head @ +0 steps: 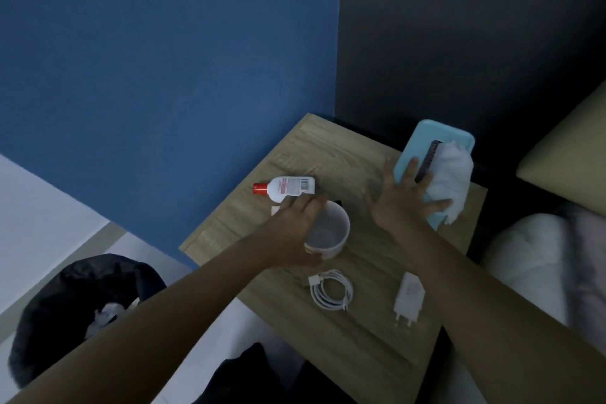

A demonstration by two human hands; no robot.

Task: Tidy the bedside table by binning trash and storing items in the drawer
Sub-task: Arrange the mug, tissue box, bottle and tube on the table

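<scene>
Fingers (pixel 408 174) of the right hand (pixel 398 203) are lying splayed, grasping nothing, on the crumpled tissue (pixel 451 174) right of the mug (pixel 329 233), which the left hand (pixel 295 226) is clasping; bunching up the tissue alone seems wisest.

The left hand (pixel 295 226) covers the near side of the mug (pixel 341 241); a pale box (pixel 274 209) and a dark thing (pixel 336 203) behind them are mostly hidden; the bottle (pixel 288 188) label is too small to read; the tissue (pixel 449 180) overlies part of what seems a comb (pixel 429 157); the bin (pixel 42 321) contents are dim and blurred.
</scene>
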